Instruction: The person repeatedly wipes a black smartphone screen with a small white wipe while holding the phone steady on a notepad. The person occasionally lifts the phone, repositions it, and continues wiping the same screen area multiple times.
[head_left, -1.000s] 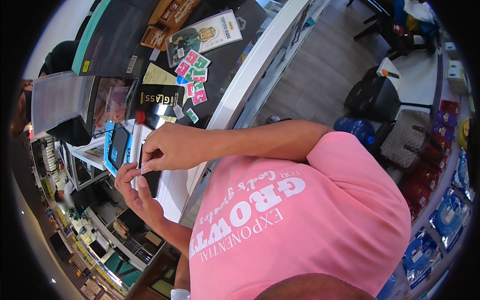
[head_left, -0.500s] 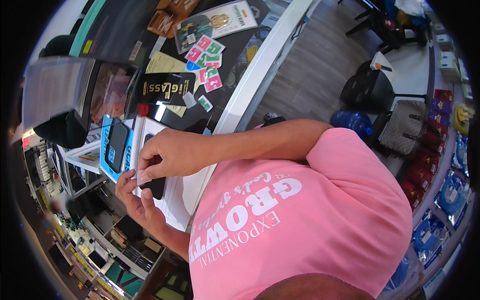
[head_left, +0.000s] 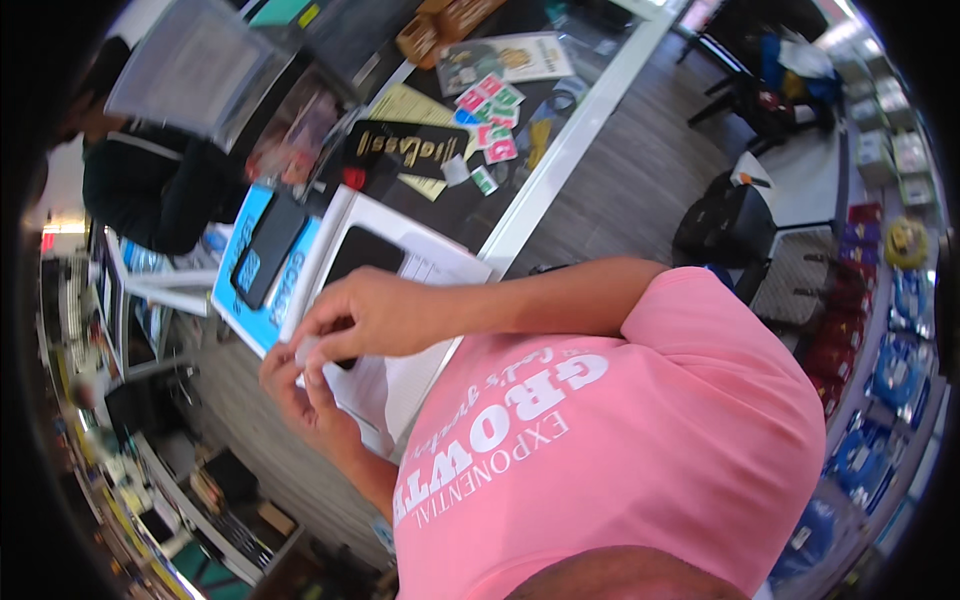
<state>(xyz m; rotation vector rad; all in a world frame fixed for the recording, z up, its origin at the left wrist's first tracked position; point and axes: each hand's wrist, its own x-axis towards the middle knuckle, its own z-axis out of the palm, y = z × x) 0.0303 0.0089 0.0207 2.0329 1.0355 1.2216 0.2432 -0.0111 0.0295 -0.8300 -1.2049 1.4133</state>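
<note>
Right hand [head_left: 372, 312]: pinching what seems a pale scrap [head_left: 305, 351];
Left hand [head_left: 318, 398]: half-curled against it (hold too blurred to tell);
Dark phone [head_left: 366, 250]: on the notebook [head_left: 408, 385]; slack fingertips could drop the scrap there

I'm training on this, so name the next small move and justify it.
Perhaps have the left hand ease away from the pale piece, leaving it to the right hand: both hands meet at it, and the phone lies close by on the notebook.
</note>
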